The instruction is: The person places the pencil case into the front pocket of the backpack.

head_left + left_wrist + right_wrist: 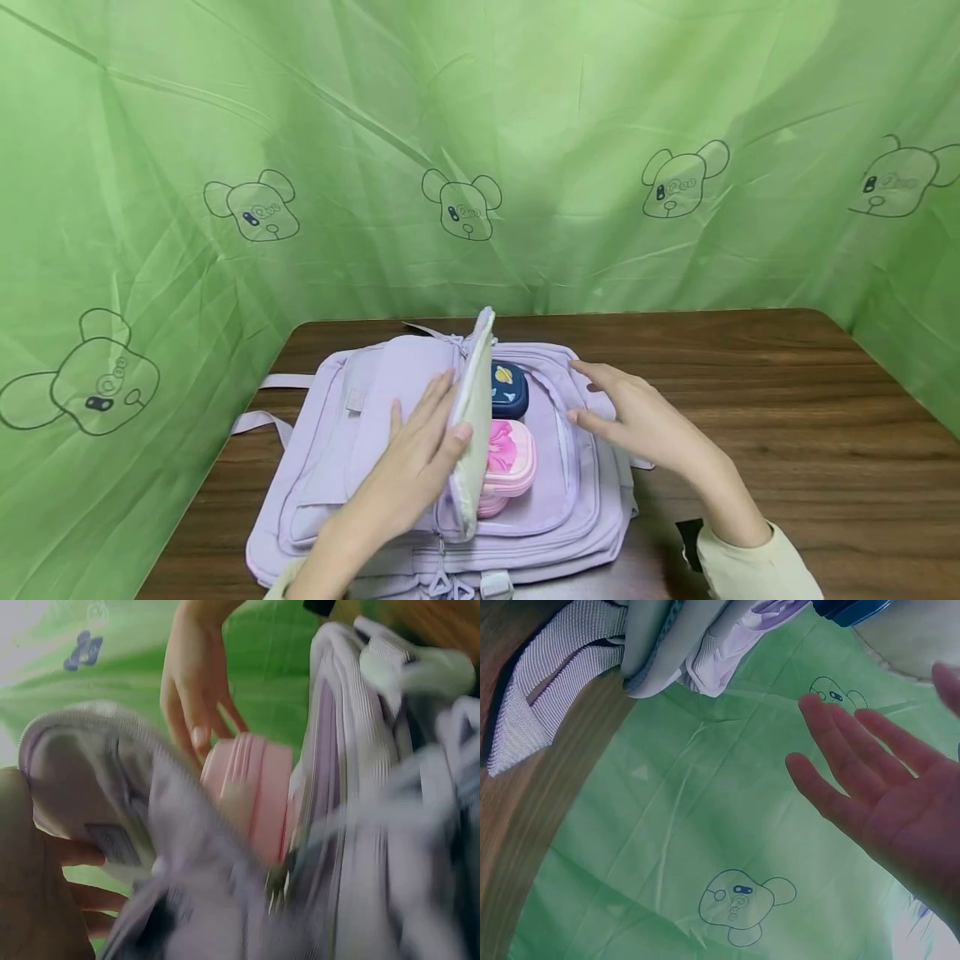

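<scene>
A lilac backpack (375,442) lies on the table with its front pocket unzipped. My left hand (408,462) holds the pocket's flap (474,450) raised on edge, its thumb over the rim and its fingers along the outer face. Inside the pocket sit a pink case with a bow (512,454) and, farther back, a dark blue case with a planet picture (508,392); another pink edge shows under the bow case. My right hand (645,417) hovers by the pocket's right side, fingers extended and holding nothing. In the left wrist view the pink case (266,795) shows beyond the flap.
The brown wooden table (787,433) extends to the right of the backpack. Light straps (262,423) trail off its left side, and zip pulls (441,583) hang at the near side. A green curtain with bear outlines (555,275) surrounds the table's back and sides.
</scene>
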